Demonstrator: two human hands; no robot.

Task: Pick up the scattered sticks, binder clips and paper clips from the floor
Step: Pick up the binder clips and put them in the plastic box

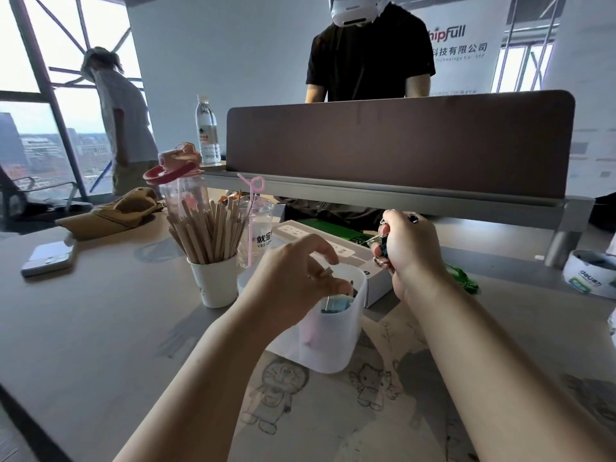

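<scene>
Left hand (300, 275) over translucent container (333, 345), fingers curled, grip unclear. Right hand (411, 251) fisted round binder clips (383, 243). Sticks (206, 231) upright in paper cup (216, 283) beside container.

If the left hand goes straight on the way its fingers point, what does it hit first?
The left hand points down into the white bin. It would likely first meet the blue clip under its fingertips, and may already be touching it; depth is unclear.
</scene>
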